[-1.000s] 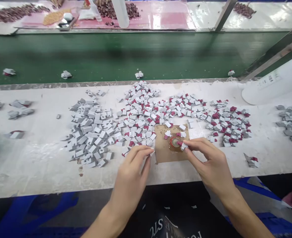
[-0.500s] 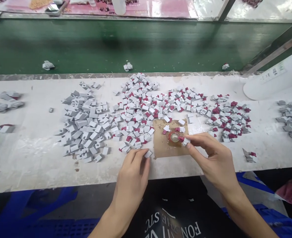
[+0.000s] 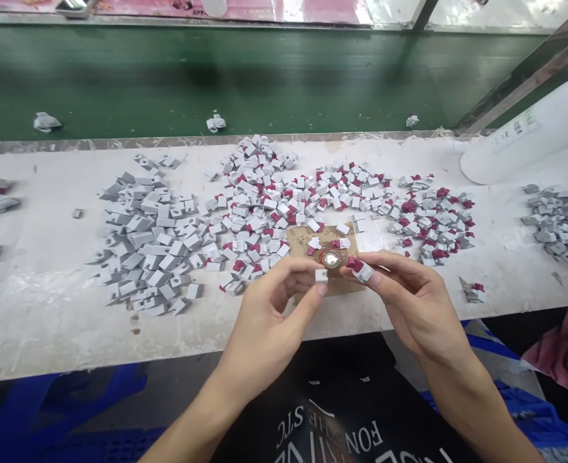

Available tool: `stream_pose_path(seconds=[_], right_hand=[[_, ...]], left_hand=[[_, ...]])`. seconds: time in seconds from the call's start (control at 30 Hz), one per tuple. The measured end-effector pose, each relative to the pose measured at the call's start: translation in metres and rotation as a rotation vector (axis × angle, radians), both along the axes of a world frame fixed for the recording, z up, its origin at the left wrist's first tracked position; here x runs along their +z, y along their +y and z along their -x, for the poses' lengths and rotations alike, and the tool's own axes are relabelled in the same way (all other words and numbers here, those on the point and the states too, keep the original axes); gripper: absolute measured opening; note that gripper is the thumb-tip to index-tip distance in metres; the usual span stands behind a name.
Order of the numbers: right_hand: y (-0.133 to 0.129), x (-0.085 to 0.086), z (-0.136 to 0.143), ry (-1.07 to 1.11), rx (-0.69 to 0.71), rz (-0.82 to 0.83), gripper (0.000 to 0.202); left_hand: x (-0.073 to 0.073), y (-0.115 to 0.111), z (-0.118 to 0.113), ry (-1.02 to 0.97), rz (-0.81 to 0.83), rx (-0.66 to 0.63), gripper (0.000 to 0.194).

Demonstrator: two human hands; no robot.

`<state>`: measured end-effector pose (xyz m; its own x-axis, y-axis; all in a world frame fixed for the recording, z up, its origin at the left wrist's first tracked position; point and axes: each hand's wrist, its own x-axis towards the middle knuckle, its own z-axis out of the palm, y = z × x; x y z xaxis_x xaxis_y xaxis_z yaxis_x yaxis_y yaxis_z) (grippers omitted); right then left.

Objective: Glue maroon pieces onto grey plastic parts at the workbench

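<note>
Grey block [image 3: 321, 276] pinched by left fingers [image 3: 320, 289], maroon-grey piece [image 3: 360, 269] by right fingers [image 3: 371, 278], cardboard [image 3: 301, 243] beneath, piles [image 3: 151, 235] around.

The grey pieces [image 3: 142, 225] heaped at left on the counter [image 3: 47, 308] look like smooth, matt plastic with crisp edges; the dark red parts [image 3: 442, 192] among the right-hand pile seem plastic too, rougher and knobbly. The counter is pale, faintly glossy in patches and scuffed, stained near its near edge. The brown square [image 3: 346, 289] looks like cardboard, with a wet-looking shine around the round piece [image 3: 331, 259], whose centre is glossy. The white bottle [image 3: 529, 138] is smooth plastic, the far green surface [image 3: 265, 83] smooth with a soft sheen, the slanted bar [image 3: 520, 77] shiny metal, and the black garment [image 3: 346, 399] matt cloth.
</note>
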<state>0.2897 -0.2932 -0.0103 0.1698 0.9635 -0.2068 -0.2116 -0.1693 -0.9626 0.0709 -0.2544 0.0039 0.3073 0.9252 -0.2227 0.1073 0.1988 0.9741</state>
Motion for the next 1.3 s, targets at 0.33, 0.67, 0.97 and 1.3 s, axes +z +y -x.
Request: stream_pose_path(seconds=[0.33,0.67,0.97,1.3], right_hand=[[-0.001,0.0,0.001,-0.016,0.064,-0.07,0.017],[-0.002,-0.002,0.004,-0.064,0.071,-0.079,0.021],[0.005,0.004,0.002,-0.082,0.143,-0.106,0.021],[0.17,0.021,-0.055,-0.872,-0.043,-0.01,0.035]], left_hand=[[-0.007,0.008,-0.01,-0.172,0.098,-0.005,0.016],[-0.012,0.009,-0.011,-0.217,0.111,-0.049,0.013],[-0.006,0.017,-0.008,-0.058,-0.044,-0.153,0.011],[0.025,0.118,-0.023,0.314,-0.363,-0.061,0.016]])
